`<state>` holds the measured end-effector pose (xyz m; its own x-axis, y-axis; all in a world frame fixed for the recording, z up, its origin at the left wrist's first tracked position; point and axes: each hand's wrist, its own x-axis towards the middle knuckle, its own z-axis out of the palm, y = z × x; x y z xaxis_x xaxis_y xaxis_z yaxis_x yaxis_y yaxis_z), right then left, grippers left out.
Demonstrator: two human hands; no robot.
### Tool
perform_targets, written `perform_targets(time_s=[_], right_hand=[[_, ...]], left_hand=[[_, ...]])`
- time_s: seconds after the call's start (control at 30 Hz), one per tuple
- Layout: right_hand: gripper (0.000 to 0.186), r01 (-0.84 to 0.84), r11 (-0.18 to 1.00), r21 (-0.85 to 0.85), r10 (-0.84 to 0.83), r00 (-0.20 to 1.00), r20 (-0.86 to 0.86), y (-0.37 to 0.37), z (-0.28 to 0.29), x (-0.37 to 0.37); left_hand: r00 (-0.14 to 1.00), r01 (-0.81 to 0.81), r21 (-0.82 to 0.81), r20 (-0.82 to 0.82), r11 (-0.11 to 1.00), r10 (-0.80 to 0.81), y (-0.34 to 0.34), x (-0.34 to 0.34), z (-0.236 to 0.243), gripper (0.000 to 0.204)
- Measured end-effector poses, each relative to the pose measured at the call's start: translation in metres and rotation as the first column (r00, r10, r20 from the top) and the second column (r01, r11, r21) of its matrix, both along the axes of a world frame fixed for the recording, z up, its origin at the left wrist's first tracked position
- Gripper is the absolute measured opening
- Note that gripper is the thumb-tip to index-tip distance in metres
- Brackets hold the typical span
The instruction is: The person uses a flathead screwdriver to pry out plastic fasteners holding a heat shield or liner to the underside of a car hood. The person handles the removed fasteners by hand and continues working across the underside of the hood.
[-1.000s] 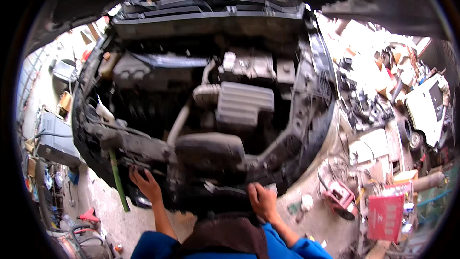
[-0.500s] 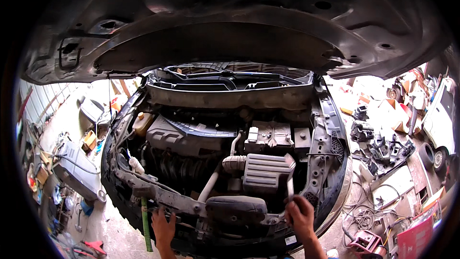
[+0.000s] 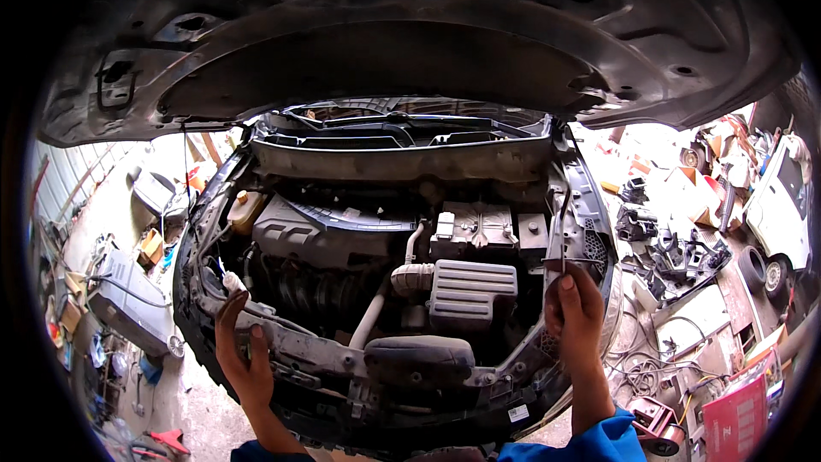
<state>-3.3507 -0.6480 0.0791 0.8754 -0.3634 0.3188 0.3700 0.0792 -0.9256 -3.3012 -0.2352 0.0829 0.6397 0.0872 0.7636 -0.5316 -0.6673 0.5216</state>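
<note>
Raised and spread wider since 0.5 s ago: left hand (image 3: 244, 359) up and outward along the front crossmember (image 3: 310, 351) to a white connector (image 3: 232, 281), right hand (image 3: 575, 308) up and outward to the side rail (image 3: 583, 205). Left fingers parted and loose, gripping nothing visible, tips just beside the connector; impossible to tell if touching. Right fingers curled in, apparently around a slim metal tool (image 3: 562, 241) pointing upward past the rail, far end hard to make out against dark metal. Between the 2 hands, a ribbed air box (image 3: 473, 289), with a battery (image 3: 475, 229) beyond and a dark rounded cover (image 3: 419, 359) nearer. Overhead, a raised hood (image 3: 385, 64). By judgement, reach now split between 2 opposite sides, tool not visibly seated on any fastener.
</note>
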Motion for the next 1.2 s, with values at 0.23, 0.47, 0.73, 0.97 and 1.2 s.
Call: perform_targets(time_s=[0.23,0.47,0.73,0.97,1.2], right_hand=[[0.046,0.078,0.852,-0.518,-0.025,0.994,0.108,0.011,0.051,0.025],[0.043,-0.012,0.749,-0.662,0.079,0.994,0.071,0.079,0.134,0.110],[0.035,0.159,0.774,-0.613,0.003,0.967,0.254,0.130,0.164,0.185],[0.038,0.240,0.809,-0.537,-0.064,0.944,0.325,0.162,0.142,0.201],[0.040,0.109,0.950,-0.294,-0.024,0.960,0.280,0.198,0.137,0.202]], left_hand=[[0.895,0.279,-0.070,0.379,0.958,-0.233,-0.015,0.041,0.083,0.047],[0.887,0.176,0.219,0.387,0.960,-0.251,-0.063,0.163,0.163,0.043],[0.784,0.379,0.052,0.512,0.924,-0.351,-0.100,0.266,0.175,0.055],[0.764,0.304,0.068,0.578,0.950,-0.286,-0.100,0.285,0.172,0.056],[0.774,0.273,0.039,0.585,0.961,-0.243,-0.099,0.281,0.172,0.053]])
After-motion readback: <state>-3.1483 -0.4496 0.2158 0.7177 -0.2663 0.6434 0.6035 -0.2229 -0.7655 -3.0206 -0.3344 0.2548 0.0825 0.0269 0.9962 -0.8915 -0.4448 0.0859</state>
